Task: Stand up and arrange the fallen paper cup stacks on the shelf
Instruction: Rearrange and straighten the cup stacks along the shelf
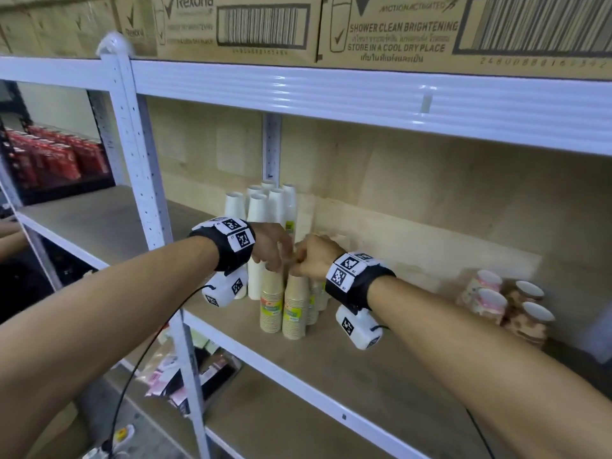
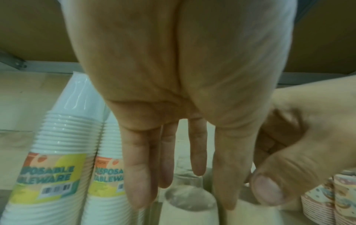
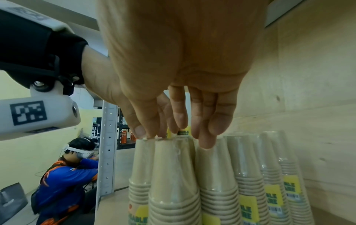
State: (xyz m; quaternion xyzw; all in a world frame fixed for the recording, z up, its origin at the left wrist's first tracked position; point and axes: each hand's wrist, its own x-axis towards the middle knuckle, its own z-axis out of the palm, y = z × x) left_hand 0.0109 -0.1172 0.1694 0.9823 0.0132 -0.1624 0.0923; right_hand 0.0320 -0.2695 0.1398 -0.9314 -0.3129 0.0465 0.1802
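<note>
Several wrapped brown cup stacks (image 1: 294, 309) stand upright mid-shelf, in front of upright white cup stacks (image 1: 256, 210). My left hand (image 1: 275, 251) hovers over them with straight fingers (image 2: 138, 175) reaching down to the top of one brown stack (image 2: 189, 202). My right hand (image 1: 309, 260) is beside it; its thumb and forefinger pinch the wrap at the top of a brown stack (image 3: 173, 182), right hand (image 3: 152, 134). Patterned cup stacks (image 1: 490, 294) lie on their sides at the right.
The wooden shelf board (image 1: 347, 366) has bare room between the brown stacks and the patterned ones. A white upright post (image 1: 145, 180) stands to the left. Cardboard boxes (image 1: 397, 28) sit on the level above. A person in blue (image 3: 65, 175) crouches beyond the post.
</note>
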